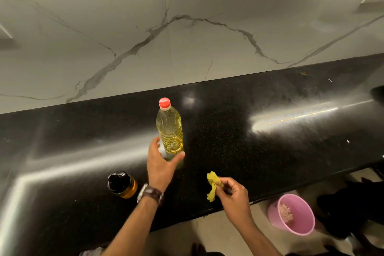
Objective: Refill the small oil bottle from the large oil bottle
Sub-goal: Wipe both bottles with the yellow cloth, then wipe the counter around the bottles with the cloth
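The large oil bottle [169, 129] stands upright on the black counter [249, 151], full of pale yellow oil, its red cap on. My left hand [161, 164] is spread open just below the bottle's base, thumb and fingers on either side of it, without a clear grip. The small oil bottle [122, 184] with a dark lid and amber oil stands to the left of my left wrist, near the front edge. My right hand [232, 195] pinches a crumpled yellow cloth [213, 185] over the counter's front edge.
A marble-patterned wall [187, 37] rises behind the counter. On the floor to the right of my right arm sits a pink bin [295, 222] with scraps inside. Dark shapes lie on the floor at far right.
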`<action>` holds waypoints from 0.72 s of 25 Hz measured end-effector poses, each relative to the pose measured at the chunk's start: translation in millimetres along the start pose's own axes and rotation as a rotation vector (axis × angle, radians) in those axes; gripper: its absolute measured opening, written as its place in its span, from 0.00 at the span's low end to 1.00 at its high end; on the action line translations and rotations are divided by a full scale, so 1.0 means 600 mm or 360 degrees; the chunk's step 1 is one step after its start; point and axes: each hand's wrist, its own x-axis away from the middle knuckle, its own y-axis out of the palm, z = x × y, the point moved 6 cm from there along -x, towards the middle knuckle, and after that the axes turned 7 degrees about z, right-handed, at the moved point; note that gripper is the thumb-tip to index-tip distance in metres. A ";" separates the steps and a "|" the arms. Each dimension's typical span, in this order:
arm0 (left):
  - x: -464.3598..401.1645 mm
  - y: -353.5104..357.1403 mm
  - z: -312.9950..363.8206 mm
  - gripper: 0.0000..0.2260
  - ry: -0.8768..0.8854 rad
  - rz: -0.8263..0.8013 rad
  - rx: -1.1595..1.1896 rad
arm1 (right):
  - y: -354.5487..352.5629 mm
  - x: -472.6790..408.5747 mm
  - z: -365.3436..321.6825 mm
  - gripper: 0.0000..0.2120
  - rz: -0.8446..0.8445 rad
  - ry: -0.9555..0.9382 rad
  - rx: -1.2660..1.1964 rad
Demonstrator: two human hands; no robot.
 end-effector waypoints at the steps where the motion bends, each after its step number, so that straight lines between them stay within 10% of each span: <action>1: 0.039 -0.002 -0.008 0.42 0.0083 -0.0044 -0.0085 | -0.001 -0.009 -0.004 0.12 0.0037 -0.0075 0.0053; 9: 0.232 -0.001 -0.154 0.40 0.0779 -0.0485 -0.1021 | 0.141 0.040 0.028 0.28 -0.0597 -0.1322 0.1492; 13: 0.230 -0.005 -0.156 0.37 0.0837 -0.0449 -0.0937 | 0.223 0.040 0.015 0.37 -0.1000 -0.1427 0.1557; 18: 0.231 -0.006 -0.153 0.37 0.0833 -0.0429 -0.1034 | 0.171 -0.037 0.012 0.38 -0.0815 -0.1048 0.1767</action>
